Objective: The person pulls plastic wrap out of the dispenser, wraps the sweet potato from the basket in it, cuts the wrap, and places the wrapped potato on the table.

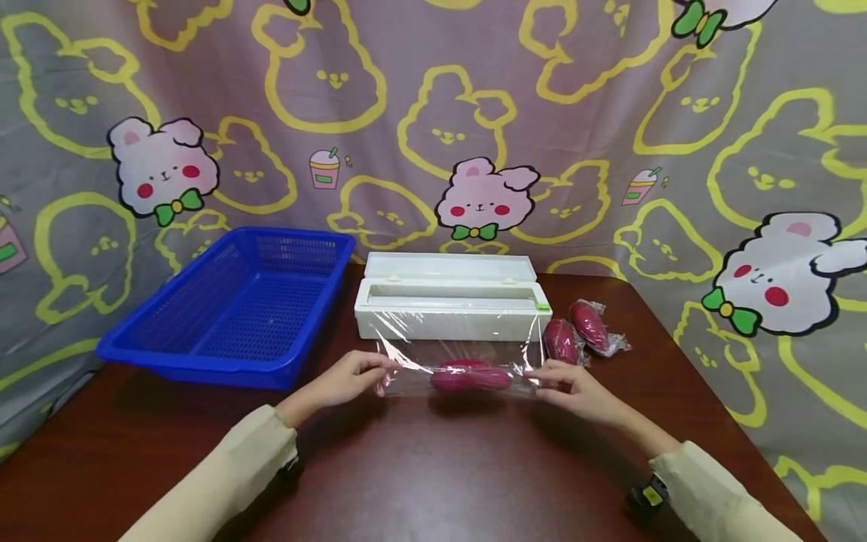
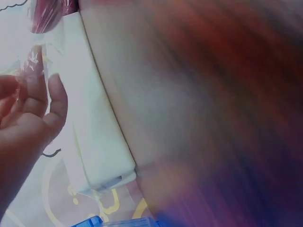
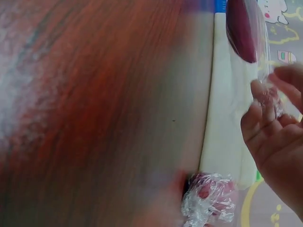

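A sheet of clear cling film [image 1: 406, 385] stretches from a white dispenser box [image 1: 367, 325] toward me. A dark red oblong vegetable [image 1: 467, 378], like a sweet potato, is wrapped in the film's near edge, slightly above the table. My left hand [image 1: 342, 379] pinches the film to its left; my right hand [image 1: 576, 388] pinches it to its right. Film also shows at the fingertips of the left hand [image 2: 28, 111] and right hand [image 3: 279, 135] in the wrist views. Two film-wrapped vegetables, one nearer [image 1: 560, 342] and one farther [image 1: 589, 325], lie beside the box's right end.
A blue plastic basket [image 1: 210, 367] with perforated walls stands at the left, beside the box. The dispenser's lid [image 1: 450, 266] is raised at the back. A patterned curtain [image 1: 420, 45] hangs behind the brown table [image 1: 433, 474].
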